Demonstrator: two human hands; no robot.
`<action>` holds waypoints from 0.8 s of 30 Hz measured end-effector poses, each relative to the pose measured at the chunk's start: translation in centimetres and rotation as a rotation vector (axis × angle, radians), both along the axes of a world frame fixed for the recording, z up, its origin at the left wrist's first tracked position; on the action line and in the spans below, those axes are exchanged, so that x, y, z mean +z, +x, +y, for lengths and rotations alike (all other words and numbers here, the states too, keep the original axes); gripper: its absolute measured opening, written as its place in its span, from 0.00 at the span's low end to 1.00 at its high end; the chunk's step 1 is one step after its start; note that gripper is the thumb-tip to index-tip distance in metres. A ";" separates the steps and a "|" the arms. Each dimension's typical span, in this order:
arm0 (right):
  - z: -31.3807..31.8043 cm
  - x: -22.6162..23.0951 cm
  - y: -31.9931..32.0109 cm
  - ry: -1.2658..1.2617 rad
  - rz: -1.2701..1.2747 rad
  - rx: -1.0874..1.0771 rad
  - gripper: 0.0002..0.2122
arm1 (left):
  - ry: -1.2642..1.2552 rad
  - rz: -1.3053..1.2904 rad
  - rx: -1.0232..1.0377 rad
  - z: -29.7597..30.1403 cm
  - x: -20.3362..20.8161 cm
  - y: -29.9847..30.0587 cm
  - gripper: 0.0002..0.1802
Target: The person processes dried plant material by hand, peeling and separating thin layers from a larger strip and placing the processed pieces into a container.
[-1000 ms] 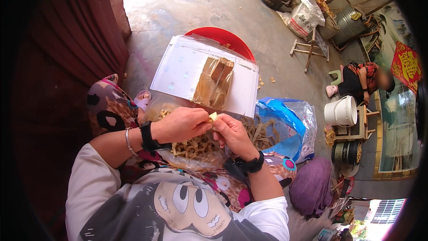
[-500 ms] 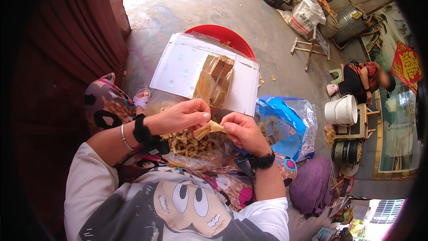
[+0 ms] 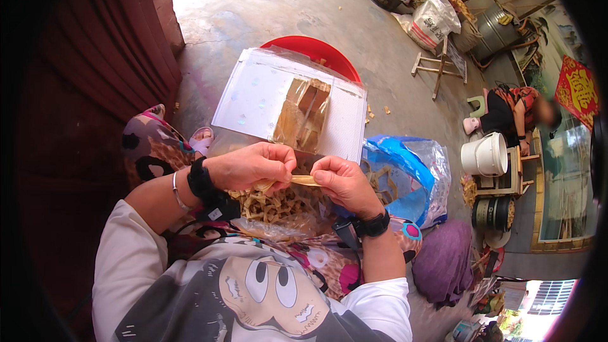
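Observation:
Between my two hands runs a flat, pale yellow strip point(image 3: 304, 180), perhaps dried husk, stretched nearly level. My left hand point(image 3: 256, 166) is closed on its left end, thumb over curled fingers. The right hand point(image 3: 345, 182) pinches the other end between thumb and forefinger. Just below them, many folded pieces point(image 3: 273, 206) of the same yellow material lie in a clear plastic bag point(image 3: 272, 230) on my lap. Beyond my hands lies a white board point(image 3: 244, 92) with a brown wooden block point(image 3: 290, 120) held under clear plastic; the block's lower end is close to my fingers.
Under the board's far side shows a red basin point(image 3: 342, 57). A blue-lined plastic bag point(image 3: 415, 180) with strips stands at my right, near purple cloth point(image 3: 442, 263). Farther right are a white bucket point(image 3: 484, 156), a seated person point(image 3: 506, 106), a wooden stand point(image 3: 437, 75) and a white sack point(image 3: 436, 20).
My left hand has turned and closed more tightly over its end of the strip. The strip, wide and loosely bent before, is now narrower and drawn straight between both hands.

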State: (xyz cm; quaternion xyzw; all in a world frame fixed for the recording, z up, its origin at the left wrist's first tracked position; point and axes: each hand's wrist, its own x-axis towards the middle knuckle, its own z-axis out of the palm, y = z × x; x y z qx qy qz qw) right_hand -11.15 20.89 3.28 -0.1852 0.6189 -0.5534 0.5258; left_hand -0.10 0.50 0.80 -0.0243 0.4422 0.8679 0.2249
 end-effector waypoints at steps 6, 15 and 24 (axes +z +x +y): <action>-0.1 0.3 -1.2 0.124 0.437 0.213 0.08 | -1.047 0.612 0.159 -1.0 1.3 -0.2 0.06; -2.7 -2.4 -2.1 0.260 1.541 -0.081 0.06 | -1.911 0.916 0.343 -1.4 1.2 -2.0 0.12; -2.0 0.0 1.6 -0.021 0.008 -0.050 0.09 | -1.356 1.018 0.431 -0.5 1.7 -0.1 0.16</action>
